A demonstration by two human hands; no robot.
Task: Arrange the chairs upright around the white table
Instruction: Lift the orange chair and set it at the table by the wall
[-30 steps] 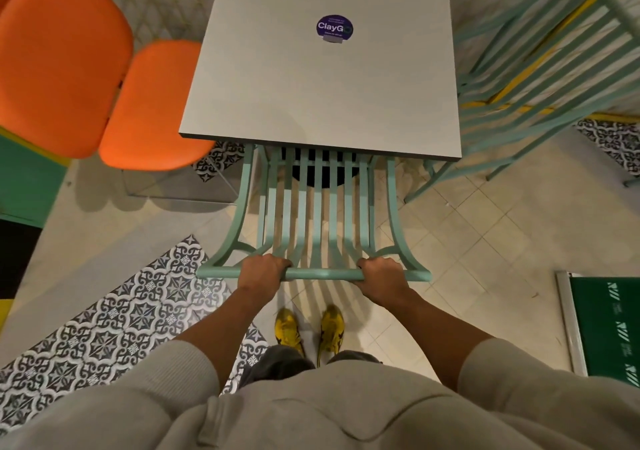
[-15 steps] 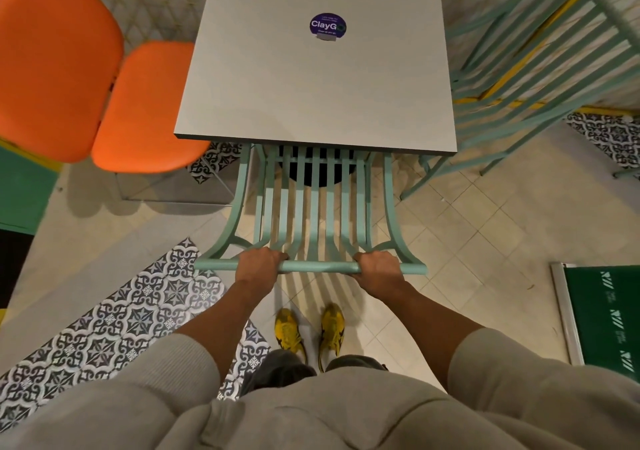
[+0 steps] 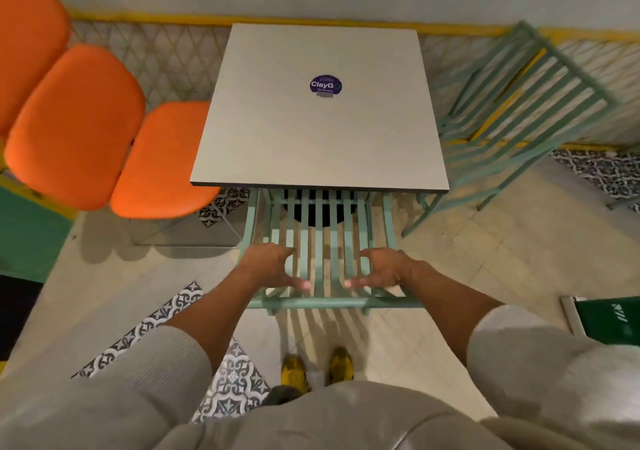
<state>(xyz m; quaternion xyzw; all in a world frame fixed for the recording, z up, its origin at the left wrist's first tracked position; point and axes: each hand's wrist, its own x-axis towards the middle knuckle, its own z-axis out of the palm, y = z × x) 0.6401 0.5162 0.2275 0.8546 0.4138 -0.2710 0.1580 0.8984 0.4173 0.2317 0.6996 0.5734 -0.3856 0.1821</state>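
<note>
Tiled floor (image 3: 485, 242): your left hand (image 3: 273, 264) and right hand (image 3: 382, 268) hover spread, unclenched, above the mint slatted metal chair (image 3: 318, 242) tucked at the white square worktop's (image 3: 322, 131) near edge; next, probably the tilted mint chair (image 3: 512, 103).

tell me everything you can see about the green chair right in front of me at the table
The mint-green chair looks like painted metal, with a back of parallel vertical slats under a flat top rail. It stands upright, its seat tucked under the near edge of the white table. The left hand and right hand hover open over the slats; contact is unclear.
</note>
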